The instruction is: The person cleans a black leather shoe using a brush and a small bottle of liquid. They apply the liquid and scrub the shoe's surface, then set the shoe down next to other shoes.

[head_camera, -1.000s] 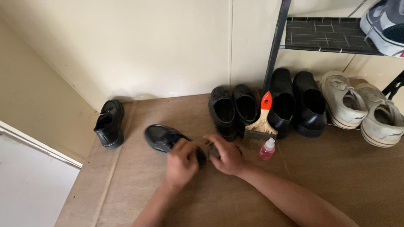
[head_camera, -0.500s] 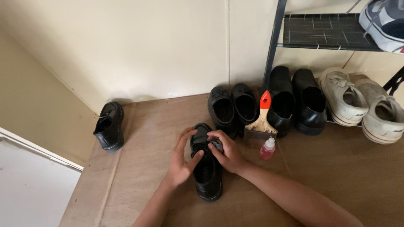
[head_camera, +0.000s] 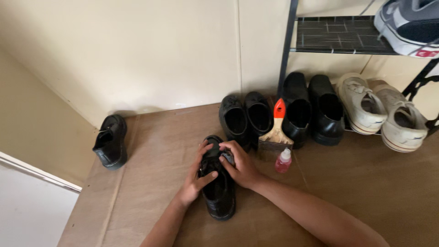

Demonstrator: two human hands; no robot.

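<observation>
One black leather lace-up shoe [head_camera: 218, 185], lying sideways a second ago, is now stood lengthwise, toe toward the wall, on the brown floor covering [head_camera: 356, 183]. It is clasped at the laced front by left hand [head_camera: 195, 180] and right hand [head_camera: 241, 165], a wooden brush with an orange handle [head_camera: 274, 132] and a small pink bottle [head_camera: 283, 161] just beside.

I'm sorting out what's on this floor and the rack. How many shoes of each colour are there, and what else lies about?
Black shoes: 6, one held between the left hand and right hand, one apart by the wall
White sneakers: 2
Grey sneaker on the rack: 1
Brush with orange handle: 1
Small pink bottle: 1
Total: 11
</observation>
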